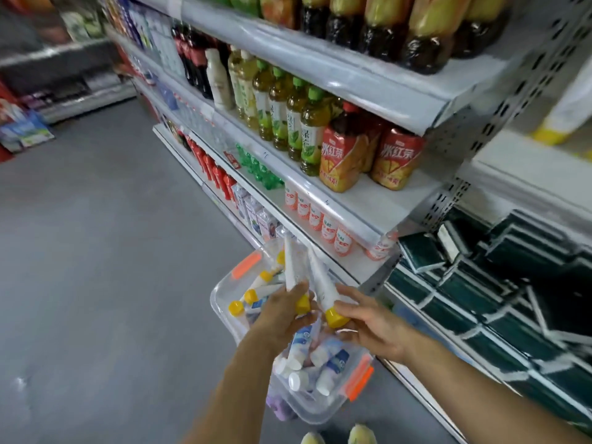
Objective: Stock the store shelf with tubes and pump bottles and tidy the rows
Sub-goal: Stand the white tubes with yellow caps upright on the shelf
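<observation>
the person is standing in a store aisle over a clear plastic bin (224, 302) on the floor, and both hands are lifted above it. the left hand (282, 310) is gripping a white tube (293, 267) low down, just above its yellow cap, with the crimped end pointing up toward the shelf (362, 216). the right hand (368, 318) is pinching the yellow cap (336, 317) of a second white tube (322, 283), which is leaning against the first so the two are touching along their bodies.

these tubes are looking light and soft-walled, probably easy to dent if squeezed mid-body, and the glossy skin is likely a bit slippery. the cap is the stiff part, so taking hold at the cap or the shoulder just above it seems the safest grip; the flat crimped tail is too thin to carry well. they should stand cap-down on a shelf, though they may tip easily.

each tube is white with faint print, tapering to a flat seal, with a chunky yellow screw cap. more tubes with yellow caps are lying loose in the far end of the bin, and smaller white-and-blue bottles (323, 360) are piled in the near end. bottled drinks (307, 123) are filling the shelves above.
</observation>
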Action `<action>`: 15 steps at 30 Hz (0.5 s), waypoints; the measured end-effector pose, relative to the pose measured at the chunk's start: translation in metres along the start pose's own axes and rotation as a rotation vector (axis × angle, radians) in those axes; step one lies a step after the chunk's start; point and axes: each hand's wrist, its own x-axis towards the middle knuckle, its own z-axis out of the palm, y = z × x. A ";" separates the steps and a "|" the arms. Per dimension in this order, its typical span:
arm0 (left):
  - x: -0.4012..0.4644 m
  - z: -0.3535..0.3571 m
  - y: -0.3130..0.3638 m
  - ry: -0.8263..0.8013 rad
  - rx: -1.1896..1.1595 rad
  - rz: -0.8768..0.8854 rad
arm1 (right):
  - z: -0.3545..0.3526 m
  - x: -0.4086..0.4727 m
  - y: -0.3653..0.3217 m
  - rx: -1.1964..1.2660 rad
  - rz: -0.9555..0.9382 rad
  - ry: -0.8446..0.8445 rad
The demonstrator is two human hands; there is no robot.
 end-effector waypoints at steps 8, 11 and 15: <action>-0.038 0.081 0.008 -0.124 0.008 0.165 | -0.025 -0.070 -0.015 -0.504 -0.244 0.349; -0.049 0.114 0.005 -0.129 0.004 0.153 | -0.038 -0.102 -0.025 -0.548 -0.324 0.385; -0.068 0.158 0.001 -0.159 -0.001 0.158 | -0.062 -0.143 -0.032 -0.537 -0.400 0.433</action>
